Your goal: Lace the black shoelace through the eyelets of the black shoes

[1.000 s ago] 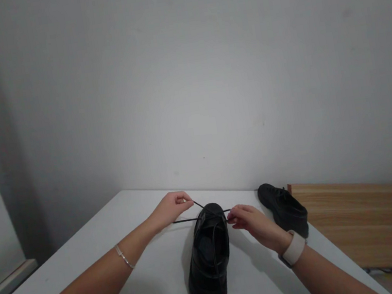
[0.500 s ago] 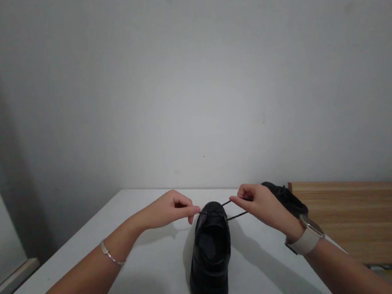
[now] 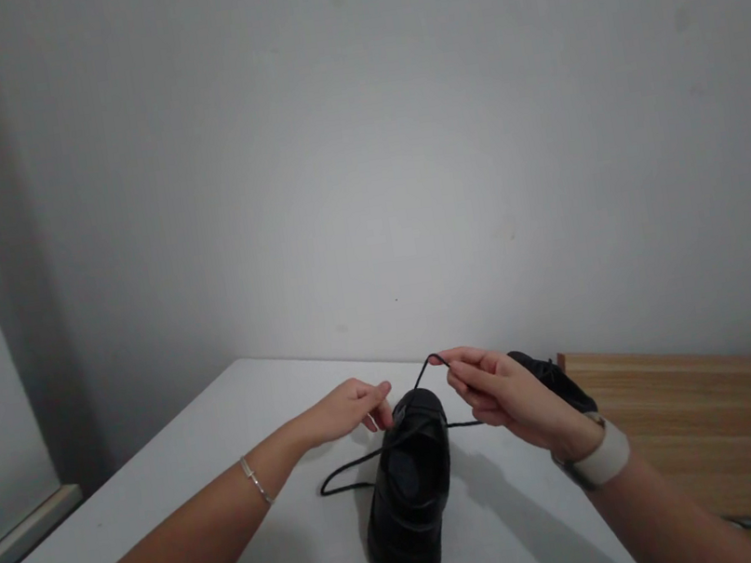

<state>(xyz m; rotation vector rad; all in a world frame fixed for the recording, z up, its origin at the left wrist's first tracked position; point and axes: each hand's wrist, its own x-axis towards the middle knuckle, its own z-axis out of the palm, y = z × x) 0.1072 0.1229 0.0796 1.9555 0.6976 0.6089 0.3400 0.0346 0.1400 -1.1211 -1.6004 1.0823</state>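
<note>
A black shoe (image 3: 407, 493) stands on the white table (image 3: 243, 433), its heel towards me. My right hand (image 3: 501, 390) pinches one end of its black lace (image 3: 424, 370) and holds it up above the shoe's toe. My left hand (image 3: 349, 410) rests at the left side of the toe, fingers drawn together at the lacing; whether they grip the lace is unclear. The other lace end (image 3: 348, 474) lies slack in a loop on the table, left of the shoe.
A second black shoe (image 3: 552, 377) sits behind my right hand near the table's far right edge. A wooden surface (image 3: 713, 419) adjoins the table on the right. A plain white wall rises behind.
The left lace end, held taut before, now lies slack on the table. My right hand has lifted its lace end up above the toe. My left hand stays by the toe.
</note>
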